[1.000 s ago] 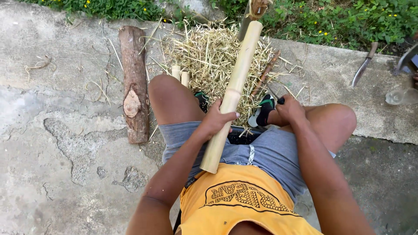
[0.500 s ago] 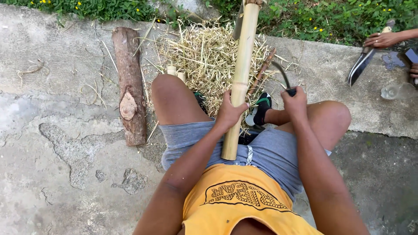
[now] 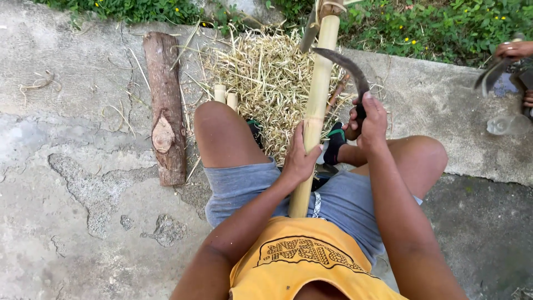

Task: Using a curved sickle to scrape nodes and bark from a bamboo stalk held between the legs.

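I sit on the concrete with a pale bamboo pole (image 3: 319,89) standing between my knees, its lower end against my lap. My left hand (image 3: 300,158) is wrapped around the pole at mid-height. My right hand (image 3: 369,119) grips the handle of a dark curved sickle knife (image 3: 345,65), whose blade arcs up and to the left, its tip touching the pole near the top. A heap of bamboo shavings (image 3: 266,83) lies on the ground behind my legs.
A short log (image 3: 165,108) lies on the concrete to my left. Two short bamboo pieces (image 3: 226,97) poke up by my left knee. Another person's hands (image 3: 513,53) hold a blade at the far right, beside a glass (image 3: 508,125). Grass borders the slab.
The pole has been stood more upright. My right hand has lifted the sickle knife from beside my knee up to the pole. The other person's hands have shifted at the right edge.
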